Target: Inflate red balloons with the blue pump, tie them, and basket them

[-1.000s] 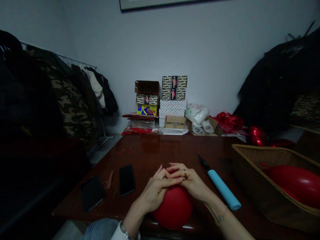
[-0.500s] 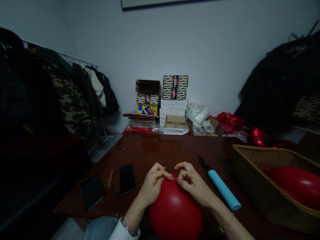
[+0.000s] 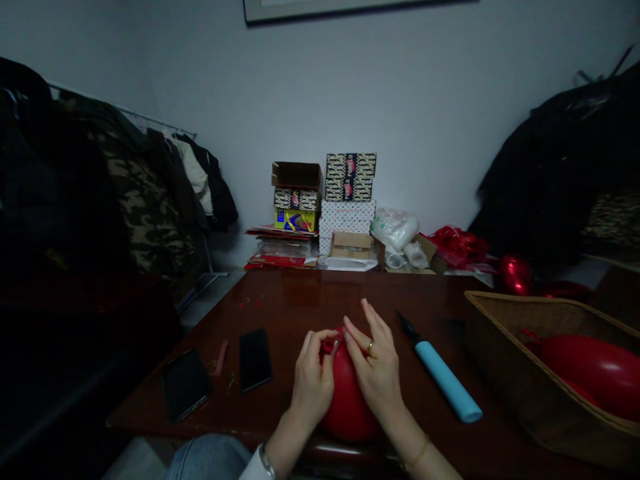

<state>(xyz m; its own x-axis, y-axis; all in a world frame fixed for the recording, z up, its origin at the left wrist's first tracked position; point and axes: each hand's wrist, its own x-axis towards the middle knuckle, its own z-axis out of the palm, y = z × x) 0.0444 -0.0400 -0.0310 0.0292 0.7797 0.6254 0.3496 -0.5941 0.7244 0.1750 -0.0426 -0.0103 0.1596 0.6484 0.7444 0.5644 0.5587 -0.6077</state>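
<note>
A red inflated balloon (image 3: 350,407) rests between my hands at the table's near edge, its neck pointing up and away from me. My left hand (image 3: 314,377) pinches the rolled red neck between thumb and forefinger. On the other side, my right hand (image 3: 375,360) has its thumb and forefinger closed together at the neck, while its other fingers stretch upward. The fingertips partly hide the neck, so I cannot make out whether it is tied. To the right lies a light-blue hand pump (image 3: 447,380) with a black nozzle.
Right of the pump stands a wicker basket (image 3: 530,387) holding another red balloon (image 3: 595,367). Two dark phones (image 3: 255,358) (image 3: 187,385) and a small red stick (image 3: 221,357) lie on the left of the brown table (image 3: 320,300). Stacked boxes (image 3: 349,213) stand beyond its far edge.
The balloon has tipped, and its neck has shifted left and slightly up. My left hand has turned more upright. My right hand has moved left, its fingers now straighter and raised.
</note>
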